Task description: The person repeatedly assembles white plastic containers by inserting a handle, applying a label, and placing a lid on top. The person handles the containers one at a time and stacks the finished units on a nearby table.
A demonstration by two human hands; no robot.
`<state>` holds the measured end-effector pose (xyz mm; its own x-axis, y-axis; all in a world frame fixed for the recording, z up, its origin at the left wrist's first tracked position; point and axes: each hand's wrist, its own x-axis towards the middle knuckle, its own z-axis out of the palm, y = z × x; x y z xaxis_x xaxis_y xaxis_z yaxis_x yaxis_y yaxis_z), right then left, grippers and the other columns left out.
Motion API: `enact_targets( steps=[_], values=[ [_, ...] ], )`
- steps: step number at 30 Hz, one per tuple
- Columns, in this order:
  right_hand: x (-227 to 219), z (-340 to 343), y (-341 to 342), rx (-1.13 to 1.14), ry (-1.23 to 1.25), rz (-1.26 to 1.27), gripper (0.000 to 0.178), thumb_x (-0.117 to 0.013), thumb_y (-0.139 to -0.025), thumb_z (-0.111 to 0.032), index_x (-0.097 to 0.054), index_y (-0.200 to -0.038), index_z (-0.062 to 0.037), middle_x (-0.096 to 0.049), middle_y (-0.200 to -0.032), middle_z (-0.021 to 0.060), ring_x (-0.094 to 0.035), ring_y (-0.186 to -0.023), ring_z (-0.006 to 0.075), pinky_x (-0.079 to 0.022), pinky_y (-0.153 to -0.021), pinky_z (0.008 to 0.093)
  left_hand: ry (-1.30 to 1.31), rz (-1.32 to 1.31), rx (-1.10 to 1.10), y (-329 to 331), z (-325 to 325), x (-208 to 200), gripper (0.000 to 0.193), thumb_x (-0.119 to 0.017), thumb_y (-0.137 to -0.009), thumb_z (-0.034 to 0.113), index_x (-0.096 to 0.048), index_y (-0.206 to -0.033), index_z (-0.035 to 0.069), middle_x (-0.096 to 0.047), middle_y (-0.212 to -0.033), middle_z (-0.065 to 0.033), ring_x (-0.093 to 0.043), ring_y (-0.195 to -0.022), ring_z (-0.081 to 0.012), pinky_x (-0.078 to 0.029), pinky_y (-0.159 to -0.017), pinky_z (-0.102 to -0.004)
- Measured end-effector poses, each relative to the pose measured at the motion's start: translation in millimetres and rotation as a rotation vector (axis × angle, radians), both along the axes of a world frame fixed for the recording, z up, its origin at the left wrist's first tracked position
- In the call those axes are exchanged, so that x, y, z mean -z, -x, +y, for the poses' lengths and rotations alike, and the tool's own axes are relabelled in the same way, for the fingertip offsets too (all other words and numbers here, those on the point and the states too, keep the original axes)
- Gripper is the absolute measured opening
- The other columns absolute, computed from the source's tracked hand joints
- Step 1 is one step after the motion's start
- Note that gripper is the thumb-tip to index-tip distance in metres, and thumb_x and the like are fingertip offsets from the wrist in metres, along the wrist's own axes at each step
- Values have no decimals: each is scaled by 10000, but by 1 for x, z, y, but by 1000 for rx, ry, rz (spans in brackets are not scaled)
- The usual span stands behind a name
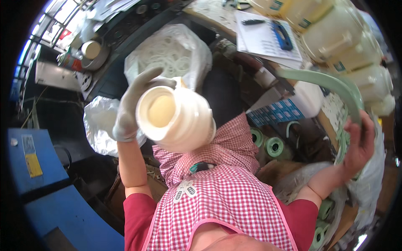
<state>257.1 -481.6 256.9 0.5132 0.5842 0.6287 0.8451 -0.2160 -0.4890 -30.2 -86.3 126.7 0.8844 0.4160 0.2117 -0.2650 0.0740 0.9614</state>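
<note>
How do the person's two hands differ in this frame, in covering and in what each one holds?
The left hand wears a light grey glove; the right hand is bare. The left hand grips a cream plastic jar, its open mouth turned toward the camera; the right hand grasps a pale green strap that arcs above it. The left is raised centrally, the right far out to the side. Both are closed on something.

Cluttered bench [217, 19] bears paper pad [264, 39]; blue tool [282, 35] atop

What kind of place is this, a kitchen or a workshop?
Most likely a small packing workshop. The gloved left hand holds up a white jar, more jars are stacked at upper right, a bag of white rings lies open, and green tape rolls sit nearby.
</note>
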Motion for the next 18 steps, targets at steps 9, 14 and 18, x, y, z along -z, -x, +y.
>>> enact_targets(
  steps=[9, 14, 18],
  values=[
    [92, 227, -33, -1216, -100, 648, 228, -651, -1025, -139, -727, -1172, 19, -743, -1157, 179, -696, -1141, 302, -477, -1129, 521, 452, 183, -105, -4, -23, -50, 789, -430, -1094, 537, -350, -1575, -85, -521, -919, -18, -537, -729, -102, -561, -902, -321],
    [131, 239, 40, -690, -163, 1915, 724, -470, -1097, -540, -468, -1486, 71, -641, -1388, 208, -678, -1214, 283, -534, -1074, 407, 349, 188, -430, 5, -44, -36, 518, -402, -1125, 200, -386, -1570, -65, -320, -813, 48, -280, -621, -39, -441, -763, -234],
    [128, 229, 91, -496, -203, 1480, 513, -482, -1127, -425, -507, -1480, -54, -551, -754, -13, -451, -498, 78, -396, -497, 232, 306, 265, -377, 21, -33, -28, 557, -454, -1126, 227, -333, -1587, -62, -356, -1235, -31, -413, -752, -79, -521, -916, -295]
  ],
)
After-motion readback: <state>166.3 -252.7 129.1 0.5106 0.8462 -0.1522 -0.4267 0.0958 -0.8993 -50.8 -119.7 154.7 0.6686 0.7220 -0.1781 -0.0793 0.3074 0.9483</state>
